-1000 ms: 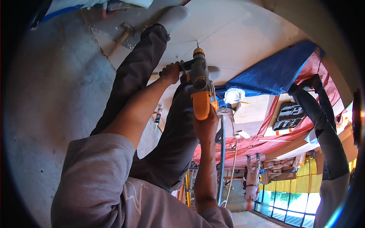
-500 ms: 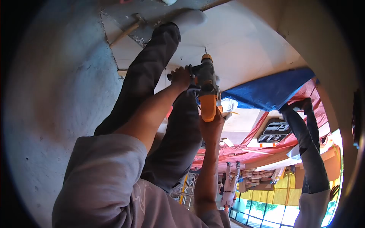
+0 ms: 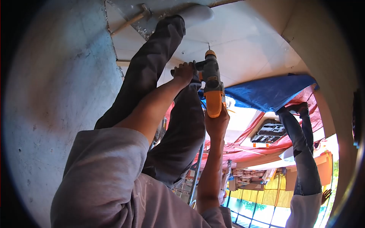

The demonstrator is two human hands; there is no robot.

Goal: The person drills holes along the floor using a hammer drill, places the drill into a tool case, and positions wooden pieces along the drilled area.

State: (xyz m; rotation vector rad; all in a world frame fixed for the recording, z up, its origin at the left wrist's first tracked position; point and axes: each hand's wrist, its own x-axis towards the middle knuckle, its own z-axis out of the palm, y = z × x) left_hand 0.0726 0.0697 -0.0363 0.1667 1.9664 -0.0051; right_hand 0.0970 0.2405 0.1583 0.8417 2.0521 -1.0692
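The left hand (image 3: 184,73) has its fingers curled closed around the dark, rod-like side handle (image 3: 199,65) of a chunky power drill (image 3: 211,78), grey and orange moulded casing with a ribbed orange collar. The right hand (image 3: 217,123) is wrapped about its rear grip, fingertips mostly hidden behind the rounded housing. The drill stands between the legs over a smooth, pale board (image 3: 247,41) ruled with thin lines, its slim metal bit (image 3: 209,46) pointing at the surface; whether the tip has entered, I cannot tell. Nearby lies creased blue sheeting (image 3: 270,93), and a wooden-handled hammer (image 3: 128,22) well apart
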